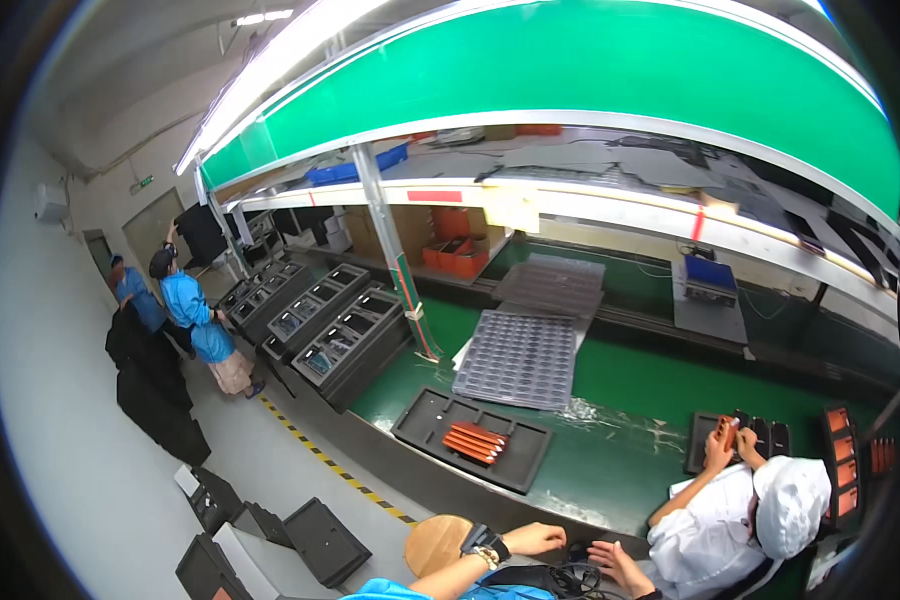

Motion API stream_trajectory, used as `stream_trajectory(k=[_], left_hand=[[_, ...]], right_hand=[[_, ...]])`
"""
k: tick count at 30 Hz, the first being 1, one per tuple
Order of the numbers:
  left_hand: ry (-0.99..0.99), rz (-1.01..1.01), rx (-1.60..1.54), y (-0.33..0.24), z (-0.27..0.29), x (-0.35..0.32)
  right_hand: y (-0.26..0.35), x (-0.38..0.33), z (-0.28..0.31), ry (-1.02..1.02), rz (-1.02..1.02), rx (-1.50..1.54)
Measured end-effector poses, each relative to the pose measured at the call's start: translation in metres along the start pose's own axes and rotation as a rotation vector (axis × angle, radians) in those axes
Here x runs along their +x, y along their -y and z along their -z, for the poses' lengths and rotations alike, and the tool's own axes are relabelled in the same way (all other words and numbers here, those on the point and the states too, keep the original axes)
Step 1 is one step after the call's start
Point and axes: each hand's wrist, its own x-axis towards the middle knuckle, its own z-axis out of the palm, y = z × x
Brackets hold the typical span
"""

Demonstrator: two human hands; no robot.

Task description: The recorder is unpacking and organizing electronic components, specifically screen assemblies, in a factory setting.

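My left hand [536, 539], with a dark band and a watch at its wrist, hangs over the lower middle, fingers loosely bent and nothing visible in them. To its right, my right hand [620, 567] has its fingers spread, holding nothing. Below and between the hands lies a tangle of black cables [578, 577]. Both hands are apart from the green bench [610, 455]. Nearest them on the bench is a black tray [522, 466] with several orange-red flat pieces [473, 442] stacked in it.
Close on my right, a co-worker [710, 535] in white holds an orange piece [727, 432]. Clear plastic blister trays [518, 358] lie mid-bench. Black trays [327, 541] and a round wooden stool [437, 543] stand at lower left. A metal post [390, 230] rises from the bench.
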Motion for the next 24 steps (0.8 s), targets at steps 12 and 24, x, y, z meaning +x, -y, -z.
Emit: stream_trajectory(k=[12, 24], left_hand=[[-0.695, 0.328, 0.473, 0.185, 0.207, -0.034], [-0.497, 0.082, 0.202, 0.301, 0.270, 0.002]], right_hand=[[-0.060, 0.222, 0.039, -0.380, -0.098, -0.495], [-0.039, 0.330, -0.003, -0.973, 0.145, -1.301]])
